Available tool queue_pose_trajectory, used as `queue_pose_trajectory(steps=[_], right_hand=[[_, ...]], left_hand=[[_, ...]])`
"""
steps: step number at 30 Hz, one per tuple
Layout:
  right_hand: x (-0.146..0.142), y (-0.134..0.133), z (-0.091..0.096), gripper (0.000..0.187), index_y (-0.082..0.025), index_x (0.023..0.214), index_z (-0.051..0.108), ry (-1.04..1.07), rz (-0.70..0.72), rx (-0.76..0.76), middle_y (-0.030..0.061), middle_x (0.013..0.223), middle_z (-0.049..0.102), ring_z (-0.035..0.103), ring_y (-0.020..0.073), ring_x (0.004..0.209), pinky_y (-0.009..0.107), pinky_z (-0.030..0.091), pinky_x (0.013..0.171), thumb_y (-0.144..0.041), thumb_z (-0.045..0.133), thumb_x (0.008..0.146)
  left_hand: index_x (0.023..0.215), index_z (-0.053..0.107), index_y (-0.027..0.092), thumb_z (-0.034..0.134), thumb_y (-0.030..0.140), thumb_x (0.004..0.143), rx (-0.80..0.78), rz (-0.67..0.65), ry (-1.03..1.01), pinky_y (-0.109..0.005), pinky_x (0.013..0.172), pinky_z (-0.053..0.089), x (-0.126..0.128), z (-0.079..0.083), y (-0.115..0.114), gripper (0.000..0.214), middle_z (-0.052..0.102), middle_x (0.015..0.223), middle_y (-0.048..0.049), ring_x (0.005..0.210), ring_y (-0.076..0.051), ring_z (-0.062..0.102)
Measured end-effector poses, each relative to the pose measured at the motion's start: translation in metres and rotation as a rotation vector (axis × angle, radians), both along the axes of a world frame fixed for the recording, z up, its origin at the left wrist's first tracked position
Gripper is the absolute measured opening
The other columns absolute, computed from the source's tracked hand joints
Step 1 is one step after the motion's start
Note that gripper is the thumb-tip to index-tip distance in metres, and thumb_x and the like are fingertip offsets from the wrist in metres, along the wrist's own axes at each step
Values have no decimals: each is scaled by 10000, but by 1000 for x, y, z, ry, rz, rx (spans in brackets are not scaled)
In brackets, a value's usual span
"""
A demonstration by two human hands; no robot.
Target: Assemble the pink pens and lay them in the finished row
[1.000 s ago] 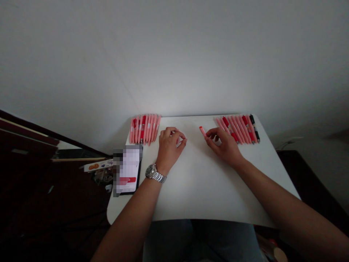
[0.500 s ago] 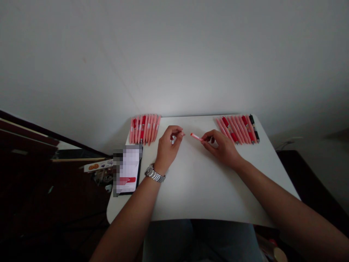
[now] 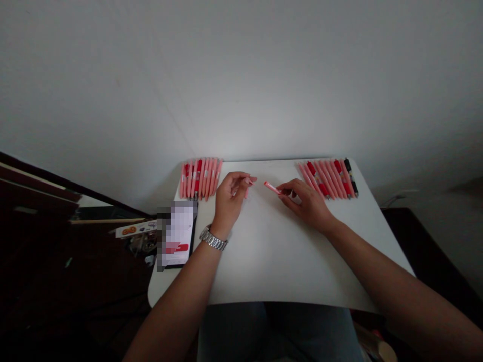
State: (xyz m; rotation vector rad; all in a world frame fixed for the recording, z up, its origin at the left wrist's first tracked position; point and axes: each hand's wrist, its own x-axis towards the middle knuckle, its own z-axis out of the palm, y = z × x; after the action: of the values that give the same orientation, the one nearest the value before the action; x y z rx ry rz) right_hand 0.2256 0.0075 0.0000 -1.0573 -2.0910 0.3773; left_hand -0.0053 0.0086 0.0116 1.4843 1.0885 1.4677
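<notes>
Above the middle of the white table, my right hand (image 3: 307, 203) pinches a pink pen (image 3: 271, 187) between thumb and fingers. One end of the pen points left, toward the other hand. My left hand (image 3: 231, 196), with a metal watch on its wrist, is closed at the fingertips. A small pink piece (image 3: 246, 192) shows between its fingers; most of it is hidden, so I cannot tell its kind. A narrow gap separates the pen's end from the left fingertips.
A row of pink and red pens (image 3: 204, 176) lies at the table's (image 3: 264, 261) back left. Another row of pens (image 3: 330, 177), with a black pen (image 3: 351, 176) at its end, lies back right. A phone (image 3: 179, 236) rests at the left edge. The wall (image 3: 241, 90) stands behind.
My left fingers have shifted slightly left and turned, and a pink piece now shows below them. The pen's end in my right hand looks pink instead of orange; that hand has barely moved.
</notes>
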Motion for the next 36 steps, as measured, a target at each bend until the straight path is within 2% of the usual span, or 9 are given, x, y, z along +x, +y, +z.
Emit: queue_pose_trajectory(steps=[3, 8, 13, 24, 36], right_hand=[[0, 0, 0, 144, -210, 1093, 665, -3, 1, 4, 68, 913, 676, 632, 192, 800, 323, 528, 688, -278, 593, 989], [-1, -1, 0, 177, -219, 1100, 679, -11, 4, -18, 77, 921, 676, 638, 203, 813, 340, 537, 700, -311, 565, 1001], [0, 0, -2, 187, -223, 1100, 683, -9, 13, -36, 85, 944, 678, 636, 207, 820, 347, 537, 701, -327, 560, 1004], [-1, 2, -7, 176, -210, 1090, 681, 7, 22, -65, 79, 957, 667, 624, 190, 806, 329, 531, 704, -315, 575, 997], [-3, 1, -3, 186, -223, 1091, 683, 25, 40, -86, 75, 929, 650, 627, 196, 803, 335, 536, 702, -334, 563, 1001]], left_hand=[[1029, 643, 206, 643, 369, 966, 8, 16, -2, -302, 821, 565, -1, -1, 1, 176, 743, 1049, -79, 959, -165, 703], [1028, 663, 224, 678, 401, 936, -15, 63, 13, -288, 752, 565, -3, -4, 2, 201, 700, 974, -48, 870, -150, 677], [1026, 654, 216, 682, 416, 928, -44, 38, -3, -287, 715, 563, -3, -4, 3, 224, 698, 945, -41, 781, -134, 659], [1001, 677, 201, 708, 375, 909, -56, 2, -6, -271, 767, 554, -1, -6, 3, 199, 714, 992, -54, 874, -143, 673], [999, 687, 205, 686, 385, 922, -34, -37, 83, -287, 849, 557, 0, -3, -1, 196, 727, 998, -55, 920, -156, 693]])
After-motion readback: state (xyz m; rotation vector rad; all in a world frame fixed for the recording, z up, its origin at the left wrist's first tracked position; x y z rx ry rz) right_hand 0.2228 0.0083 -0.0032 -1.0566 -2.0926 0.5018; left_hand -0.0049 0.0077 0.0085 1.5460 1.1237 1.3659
